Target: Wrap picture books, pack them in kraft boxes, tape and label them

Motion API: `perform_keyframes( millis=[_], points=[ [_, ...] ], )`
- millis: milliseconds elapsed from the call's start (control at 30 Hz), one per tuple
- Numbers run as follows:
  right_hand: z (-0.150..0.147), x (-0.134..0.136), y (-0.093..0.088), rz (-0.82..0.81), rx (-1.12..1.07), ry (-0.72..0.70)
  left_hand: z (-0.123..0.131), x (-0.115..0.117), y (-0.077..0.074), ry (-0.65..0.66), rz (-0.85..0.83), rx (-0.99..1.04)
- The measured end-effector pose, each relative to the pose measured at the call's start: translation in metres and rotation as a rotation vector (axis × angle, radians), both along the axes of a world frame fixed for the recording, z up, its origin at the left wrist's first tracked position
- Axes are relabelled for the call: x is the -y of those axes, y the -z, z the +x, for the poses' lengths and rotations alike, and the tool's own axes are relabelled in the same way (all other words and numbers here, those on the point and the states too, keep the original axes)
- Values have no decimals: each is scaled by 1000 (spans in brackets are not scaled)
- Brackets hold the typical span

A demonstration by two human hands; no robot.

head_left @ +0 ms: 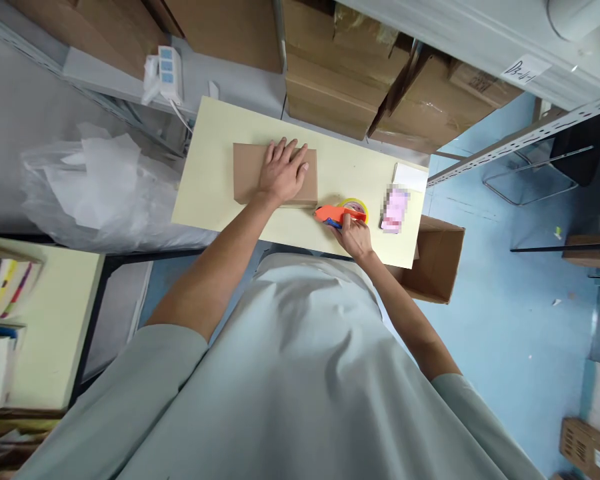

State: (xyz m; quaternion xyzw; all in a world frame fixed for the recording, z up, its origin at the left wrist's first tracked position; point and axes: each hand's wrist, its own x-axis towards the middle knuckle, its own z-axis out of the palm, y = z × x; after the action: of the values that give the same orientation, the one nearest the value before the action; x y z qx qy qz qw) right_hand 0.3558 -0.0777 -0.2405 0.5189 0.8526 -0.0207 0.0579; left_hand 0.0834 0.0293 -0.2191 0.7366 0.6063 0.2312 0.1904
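Note:
A brown cardboard box [247, 170] lies on the pale yellow table [215, 127]. My left hand [283, 172] rests flat on its top with the fingers spread. Just right of the box, my right hand [354, 235] is closed around an orange tape dispenser [327, 213] with a blue part low on it. A yellow-rimmed roll of tape [354, 201] sits on the dispenser. The dispenser's front end is close to the box's near right corner; whether the two touch I cannot tell.
A pixelated pink phone-like item [396, 208] and a white pad [411, 177] lie at the table's right end. An open carton [437, 260] stands on the floor beyond. Large cartons [330, 87] line the shelf behind; a white power strip [170, 73] is at back left.

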Motion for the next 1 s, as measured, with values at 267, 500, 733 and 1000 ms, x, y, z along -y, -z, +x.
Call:
perform_keyframes(
  millis=[267, 500, 733, 1000],
  points=[
    [-7, 2, 15, 53, 2, 44, 1, 3, -4, 46, -4, -4],
    [-2, -5, 7, -1, 65, -63, 9, 10, -14, 81, -21, 20],
    [-31, 15, -8, -140, 48, -169, 2, 27, -23, 159, -55, 8],
    [-101, 35, -19, -377, -103, -256, 7, 50, -27, 248, -138, -114]
  ],
)
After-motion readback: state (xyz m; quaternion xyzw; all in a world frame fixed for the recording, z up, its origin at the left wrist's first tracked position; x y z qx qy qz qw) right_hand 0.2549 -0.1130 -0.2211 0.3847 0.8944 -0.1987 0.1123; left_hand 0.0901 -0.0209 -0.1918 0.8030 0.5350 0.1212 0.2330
